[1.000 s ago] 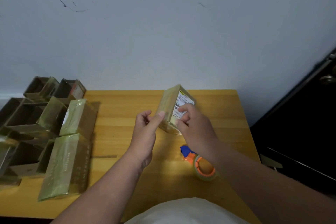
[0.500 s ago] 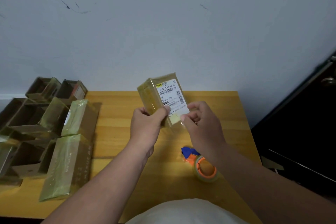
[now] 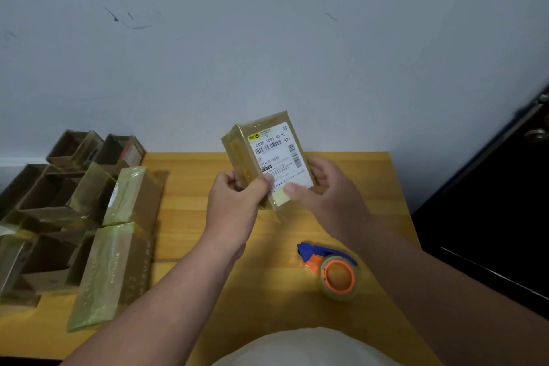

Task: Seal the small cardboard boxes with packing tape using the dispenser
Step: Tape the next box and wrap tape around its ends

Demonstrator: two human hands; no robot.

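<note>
I see a small cardboard box point(image 3: 267, 157) held up above the far half of the wooden table point(image 3: 190, 217), upright and tilted a little to the left, its brown card glossy under clear packing tape that wraps the faces and edges. A white shipping label point(image 3: 279, 157) with barcodes and printed text covers the face turned toward me. My left hand point(image 3: 237, 202) grips the box's lower left corner, fingers curled behind and the thumb pressed on the front near the label's bottom edge. My right hand point(image 3: 323, 187) holds the lower right side, fingers wrapped around the back and the thumb tip lying on the label's lower corner, where a loose bit of pale tape sticks out. On the table below my right forearm lies the tape dispenser point(image 3: 326, 264), on its side: a blue plastic frame, an orange hub, and a roll of clear tape around it; it touches neither hand. At the table's left edge two taped boxes point(image 3: 118, 241) lie flat one behind the other, rectangular, their film shiny and greenish. Beyond them, off the left side, sits a cluster of open cardboard boxes point(image 3: 53, 193) with flaps up and strips of tape on the rims; their insides look dark and I cannot tell what they hold. A scuffed pale wall point(image 3: 267, 38) rises behind the table, and a dark door point(image 3: 505, 202) stands on the right.
</note>
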